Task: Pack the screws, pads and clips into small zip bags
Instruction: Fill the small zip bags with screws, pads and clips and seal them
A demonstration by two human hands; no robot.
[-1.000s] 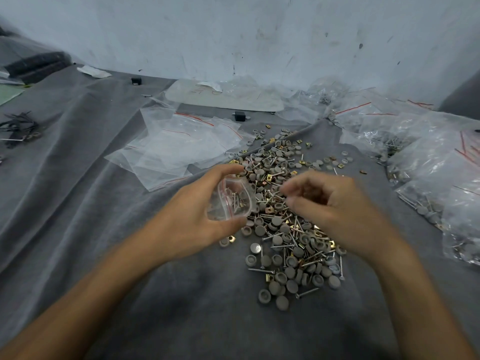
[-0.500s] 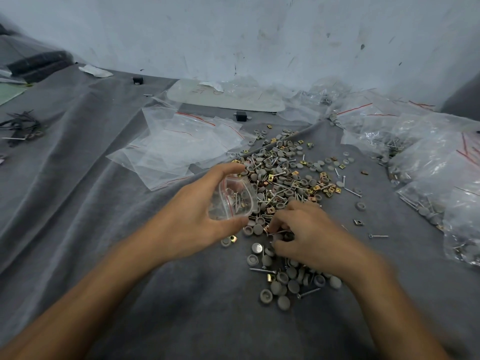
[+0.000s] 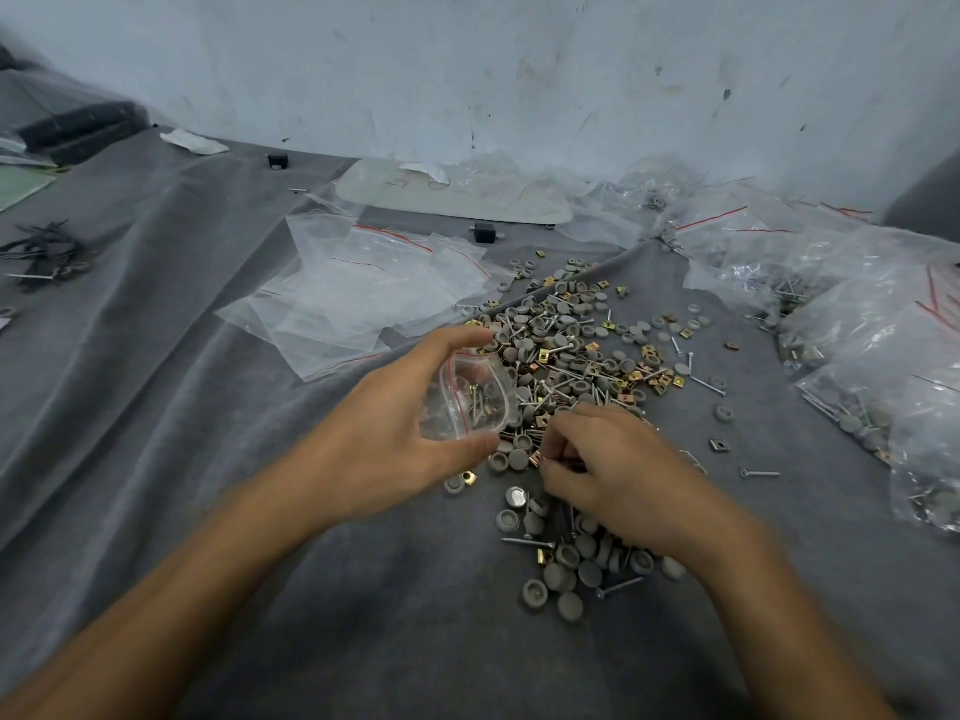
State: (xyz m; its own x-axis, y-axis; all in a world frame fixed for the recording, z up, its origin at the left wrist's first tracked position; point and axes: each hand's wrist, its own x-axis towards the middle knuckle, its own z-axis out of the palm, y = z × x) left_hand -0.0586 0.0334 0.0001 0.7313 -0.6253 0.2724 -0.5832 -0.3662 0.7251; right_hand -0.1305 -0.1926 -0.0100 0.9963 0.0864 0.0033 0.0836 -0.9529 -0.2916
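Nearest you, the near edge of the pile is mostly grey pads, with a screw lying among them. All of it sits on a grey cloth.

Your right hand is down on the pile's near half, fingers curled into the parts. It's blurred, so I can't tell if it has hold of anything. A copper clip lies just by its fingertips.

Your left hand is at the pile's left edge, gripping a small zip bag between thumb and fingers. The bag's mouth is held open toward the pile, with screws and some gold bits already inside.

The pile's middle and far part mix pads, screws and gold clips. One loose screw lies right of the pile, apart from it.

Left of the pile and a bit beyond is a flat stack of empty bags. Right of the pile is a heap of filled bags.

Beyond the pile sits a small black block, then a pale sheet under plastic. Far left of the pile there's a bundle of black ties. The scuffed wall is behind everything.
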